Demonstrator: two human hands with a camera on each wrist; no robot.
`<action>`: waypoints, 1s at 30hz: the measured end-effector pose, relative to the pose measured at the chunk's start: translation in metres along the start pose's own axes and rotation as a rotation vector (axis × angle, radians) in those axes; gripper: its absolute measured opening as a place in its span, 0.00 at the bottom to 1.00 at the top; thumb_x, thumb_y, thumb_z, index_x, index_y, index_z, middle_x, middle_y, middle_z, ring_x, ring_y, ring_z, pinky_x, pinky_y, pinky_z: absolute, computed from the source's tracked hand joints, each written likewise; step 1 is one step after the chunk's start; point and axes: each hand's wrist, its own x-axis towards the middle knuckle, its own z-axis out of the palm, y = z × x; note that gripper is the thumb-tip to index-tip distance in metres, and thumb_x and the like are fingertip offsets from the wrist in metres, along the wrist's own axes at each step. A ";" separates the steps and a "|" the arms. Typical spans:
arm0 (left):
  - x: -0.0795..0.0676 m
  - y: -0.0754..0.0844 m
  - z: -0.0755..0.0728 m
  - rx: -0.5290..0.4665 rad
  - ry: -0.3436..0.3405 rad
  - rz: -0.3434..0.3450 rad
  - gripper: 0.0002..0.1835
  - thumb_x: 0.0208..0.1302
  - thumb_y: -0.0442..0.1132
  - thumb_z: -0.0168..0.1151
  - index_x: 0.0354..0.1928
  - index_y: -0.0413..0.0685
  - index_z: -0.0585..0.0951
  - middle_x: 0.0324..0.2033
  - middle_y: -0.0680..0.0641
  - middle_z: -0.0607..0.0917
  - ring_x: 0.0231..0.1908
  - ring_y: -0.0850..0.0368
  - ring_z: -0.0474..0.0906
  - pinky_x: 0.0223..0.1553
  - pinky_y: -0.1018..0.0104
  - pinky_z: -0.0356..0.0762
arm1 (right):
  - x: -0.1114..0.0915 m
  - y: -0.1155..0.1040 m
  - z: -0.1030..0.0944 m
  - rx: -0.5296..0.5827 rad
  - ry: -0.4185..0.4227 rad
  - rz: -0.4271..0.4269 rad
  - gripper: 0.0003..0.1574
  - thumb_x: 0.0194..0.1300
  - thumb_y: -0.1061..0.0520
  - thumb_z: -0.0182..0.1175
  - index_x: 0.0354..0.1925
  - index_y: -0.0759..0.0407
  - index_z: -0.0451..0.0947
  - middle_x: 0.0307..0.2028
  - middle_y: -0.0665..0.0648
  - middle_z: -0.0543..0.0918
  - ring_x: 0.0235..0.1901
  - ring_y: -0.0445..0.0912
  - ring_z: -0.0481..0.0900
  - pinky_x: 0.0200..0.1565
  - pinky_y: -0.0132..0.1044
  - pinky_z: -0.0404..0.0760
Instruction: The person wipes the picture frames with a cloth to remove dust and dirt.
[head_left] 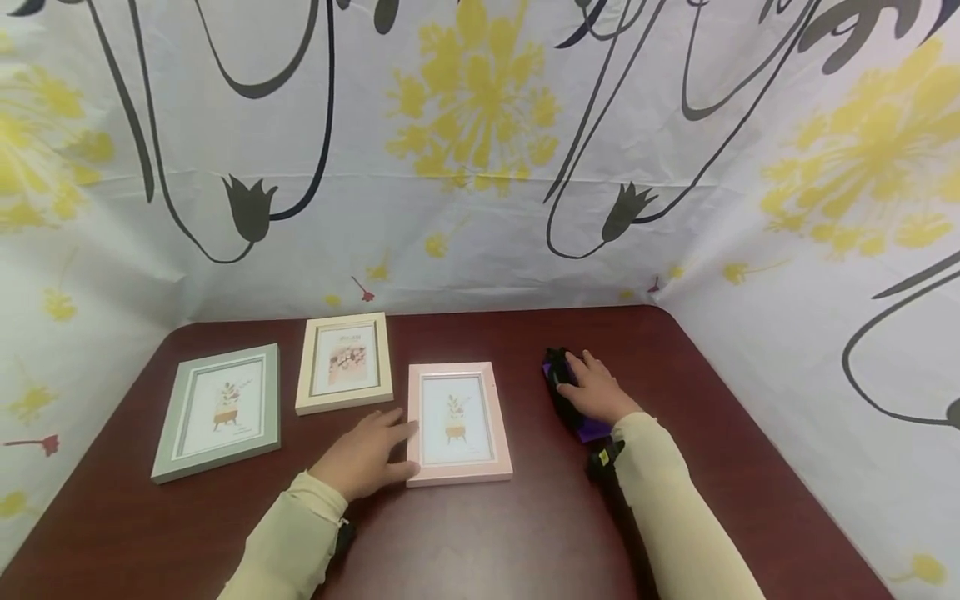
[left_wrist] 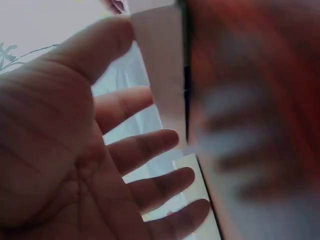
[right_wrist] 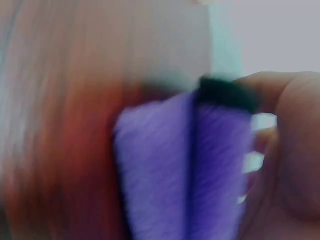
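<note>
Here's your left hand [head_left: 367, 454] at the left edge of the pink frame [head_left: 456, 423], fingers spread and nearly straight, thumb and fingertips touching it without wrapping round. The frame lies flat around the middle of the table [head_left: 525, 542]. Over on the right, your right hand [head_left: 600, 392] is spread over the black back of the purple pad [head_left: 566, 400]; blur and the pad hide too much in the wrist view, so you can't tell how firmly it's held.

Now the danger: with so light a touch, a push from the pad could swing the pink frame round or slide it left. Slip further left and the near corner of the cream frame [head_left: 345, 364] could take a knock. Press unevenly on the pad and it may tip or skid on that glossy top.

Edges next: the cream frame sits right up by the far edge, at the foot of the sheet [head_left: 450, 150], so there's hardly any give behind it. The green frame [head_left: 217, 412] hugs the left edge. Your best room is the bare strip between pink frame and pad, plus the stretch toward the near edge; the right edge stands well apart from the pad.
</note>
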 end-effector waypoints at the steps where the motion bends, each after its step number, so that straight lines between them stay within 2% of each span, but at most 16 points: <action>1: -0.001 0.000 0.001 -0.009 -0.004 -0.002 0.35 0.60 0.53 0.71 0.67 0.46 0.76 0.69 0.35 0.68 0.68 0.30 0.60 0.63 0.37 0.64 | -0.003 -0.001 0.000 -0.018 0.007 0.011 0.45 0.74 0.47 0.51 0.77 0.66 0.47 0.74 0.78 0.39 0.71 0.76 0.38 0.66 0.73 0.42; 5: -0.002 0.002 0.002 -0.038 -0.023 -0.010 0.38 0.59 0.55 0.71 0.69 0.48 0.73 0.68 0.33 0.68 0.68 0.29 0.60 0.62 0.35 0.65 | -0.010 -0.002 0.004 -0.071 -0.013 0.033 0.46 0.73 0.50 0.54 0.77 0.65 0.46 0.73 0.81 0.37 0.69 0.79 0.40 0.64 0.74 0.49; 8: -0.002 0.002 0.002 -0.053 -0.043 -0.010 0.40 0.58 0.55 0.71 0.70 0.47 0.72 0.68 0.34 0.68 0.68 0.29 0.60 0.62 0.35 0.64 | -0.009 -0.001 0.009 -0.087 -0.012 0.017 0.47 0.72 0.51 0.55 0.78 0.65 0.45 0.73 0.80 0.37 0.69 0.79 0.41 0.63 0.74 0.53; 15: 0.002 -0.001 0.005 -0.096 -0.080 -0.028 0.41 0.60 0.52 0.71 0.71 0.45 0.69 0.70 0.38 0.67 0.71 0.36 0.57 0.67 0.40 0.60 | -0.008 -0.006 0.018 -0.090 0.085 -0.051 0.42 0.69 0.57 0.60 0.75 0.63 0.56 0.72 0.78 0.51 0.66 0.77 0.53 0.59 0.71 0.64; 22: 0.001 -0.003 0.006 -0.127 -0.102 -0.017 0.40 0.59 0.52 0.72 0.71 0.48 0.70 0.70 0.41 0.69 0.72 0.37 0.55 0.68 0.42 0.58 | -0.012 -0.016 0.023 -0.100 0.100 -0.083 0.38 0.66 0.65 0.58 0.72 0.63 0.62 0.68 0.76 0.59 0.64 0.74 0.59 0.60 0.67 0.66; 26: 0.000 -0.002 0.005 -0.141 -0.102 -0.014 0.40 0.58 0.51 0.72 0.71 0.49 0.70 0.69 0.43 0.70 0.73 0.38 0.55 0.69 0.43 0.58 | -0.017 -0.028 0.012 -0.046 0.145 -0.151 0.38 0.67 0.65 0.58 0.73 0.62 0.62 0.70 0.74 0.60 0.66 0.72 0.60 0.61 0.66 0.66; 30: -0.001 -0.005 0.003 -0.154 -0.083 -0.014 0.40 0.58 0.51 0.73 0.71 0.49 0.71 0.68 0.43 0.71 0.73 0.38 0.55 0.69 0.43 0.58 | -0.017 -0.055 0.007 -0.008 0.250 -0.309 0.39 0.66 0.66 0.60 0.73 0.60 0.63 0.70 0.71 0.60 0.65 0.69 0.62 0.60 0.64 0.68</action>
